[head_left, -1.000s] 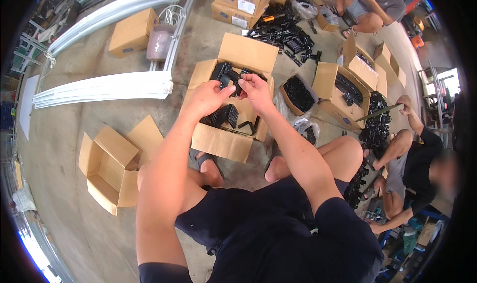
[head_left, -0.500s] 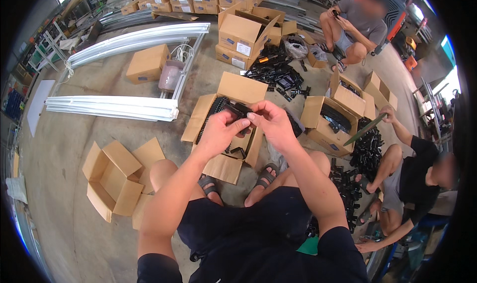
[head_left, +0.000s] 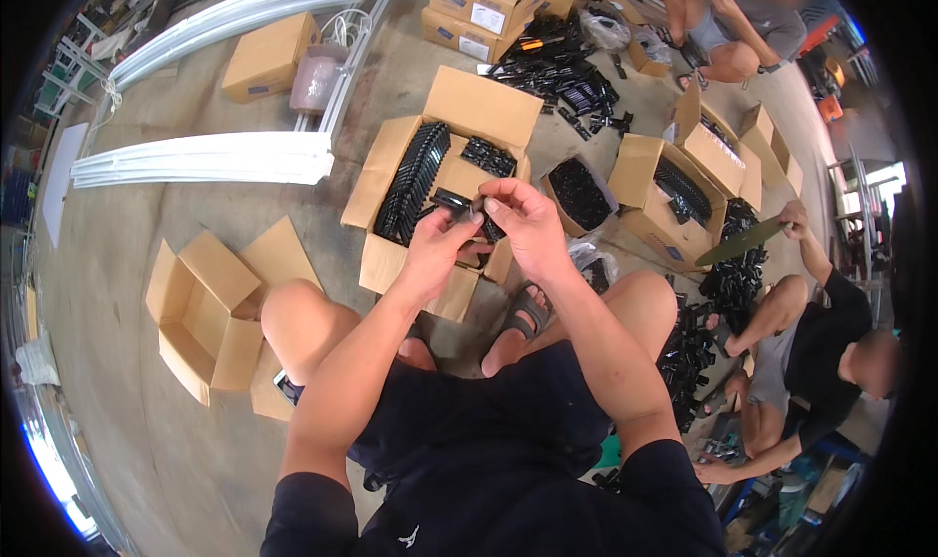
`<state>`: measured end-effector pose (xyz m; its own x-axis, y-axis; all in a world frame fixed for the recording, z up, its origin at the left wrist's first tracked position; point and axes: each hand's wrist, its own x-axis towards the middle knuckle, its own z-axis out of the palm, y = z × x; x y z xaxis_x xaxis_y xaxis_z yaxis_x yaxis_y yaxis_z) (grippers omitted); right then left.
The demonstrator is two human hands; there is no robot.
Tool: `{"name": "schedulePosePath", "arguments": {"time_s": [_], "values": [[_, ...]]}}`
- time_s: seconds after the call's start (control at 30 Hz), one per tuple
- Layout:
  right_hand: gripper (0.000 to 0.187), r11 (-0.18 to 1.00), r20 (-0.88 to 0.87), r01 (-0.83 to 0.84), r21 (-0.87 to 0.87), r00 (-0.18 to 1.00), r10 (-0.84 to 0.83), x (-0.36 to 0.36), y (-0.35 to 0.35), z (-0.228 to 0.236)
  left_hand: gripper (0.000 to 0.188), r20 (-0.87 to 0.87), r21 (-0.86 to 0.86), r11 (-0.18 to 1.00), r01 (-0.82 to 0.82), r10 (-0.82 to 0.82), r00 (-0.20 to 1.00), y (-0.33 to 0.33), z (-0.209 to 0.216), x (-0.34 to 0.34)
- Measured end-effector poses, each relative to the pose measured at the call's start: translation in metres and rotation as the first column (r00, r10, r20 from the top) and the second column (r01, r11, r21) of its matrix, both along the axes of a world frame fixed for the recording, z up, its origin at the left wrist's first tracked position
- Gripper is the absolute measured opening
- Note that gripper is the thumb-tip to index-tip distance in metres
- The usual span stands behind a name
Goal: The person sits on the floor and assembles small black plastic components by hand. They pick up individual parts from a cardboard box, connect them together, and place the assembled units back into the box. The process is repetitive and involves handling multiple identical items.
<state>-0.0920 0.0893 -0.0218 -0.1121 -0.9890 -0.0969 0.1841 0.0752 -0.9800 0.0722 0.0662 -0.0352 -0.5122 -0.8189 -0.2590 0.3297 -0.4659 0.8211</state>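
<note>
Over an open cardboard box, my two hands meet at a small black part with a shiny face. Thumb and fingers of my left hand pinch it from below. My right hand is closed at the part's right end, thumb against forefinger; exactly what its fingertips press is hard to make out. Inside the box, a long stacked row of black parts lines the left side, and a smaller group of black parts lies at the far right. My hands hide the box's near right corner.
An empty open carton lies at left. A smaller box of black pieces and a fuller carton stand to the right. Loose black parts heap beyond. Two people sit at right, one holding a green fan-like sheet. White rails lie far left.
The view has shifted, so the boxes sit higher and more of the box's contents shows. Both hands still hold the black part, which now points out to the left. The seated person's green sheet has lowered.
</note>
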Motion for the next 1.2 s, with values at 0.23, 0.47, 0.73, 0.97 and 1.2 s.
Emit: {"name": "schedulePosePath", "arguments": {"time_s": [0.23,0.47,0.73,0.97,1.2], "values": [[0.030,0.951,-0.690,-0.036,-0.307,0.697,-0.197,0.000,-0.007,0.005,0.019,0.077,-0.078,0.996,-0.042,0.048,0.996,-0.015,-0.014,-0.003],[0.042,0.956,-0.632,-0.102,-0.274,0.769,-0.099,0.000,-0.002,0.008,0.013,0.280,-0.170,0.981,-0.089,0.135,0.950,-0.020,-0.015,-0.003],[0.029,0.988,-0.136,0.064,-0.143,0.987,-0.084,-0.010,-0.006,-0.006,0.025,0.204,-0.194,0.974,-0.120,0.160,0.966,-0.012,-0.011,-0.004],[0.036,0.991,0.117,-0.016,-0.137,0.993,0.032,-0.020,0.000,0.002,0.034,0.165,-0.231,0.972,-0.039,0.078,0.983,-0.014,-0.011,0.002],[0.036,0.991,0.219,-0.021,-0.131,0.975,0.049,-0.018,0.005,0.004,0.032,0.063,-0.256,0.965,-0.063,0.082,0.995,-0.007,-0.002,0.000]]}}
